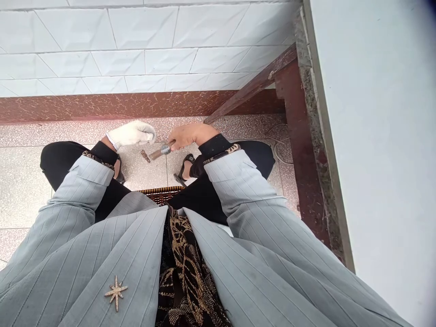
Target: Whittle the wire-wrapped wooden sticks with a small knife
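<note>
My left hand (131,134) wears a white cotton glove and rests just above the floor, its fingers together and pointing right. Nothing shows in it. My right hand (192,136) is bare and grips a short metal rod (160,152), which has a ribbed silver part and a brownish end. A small rusty metal piece (145,156) lies on the tiled floor (143,172) just past the rod's end, close below the gloved fingertips. My fingers hide the far end of the rod.
My sandalled feet (184,169) sit below my hands, and a woven basket rim (156,195) shows by my lap. A brown wooden rail (255,86) slants up at the right. A pale cable (281,150) lies on the floor. Brown skirting and white wall tiles stand ahead.
</note>
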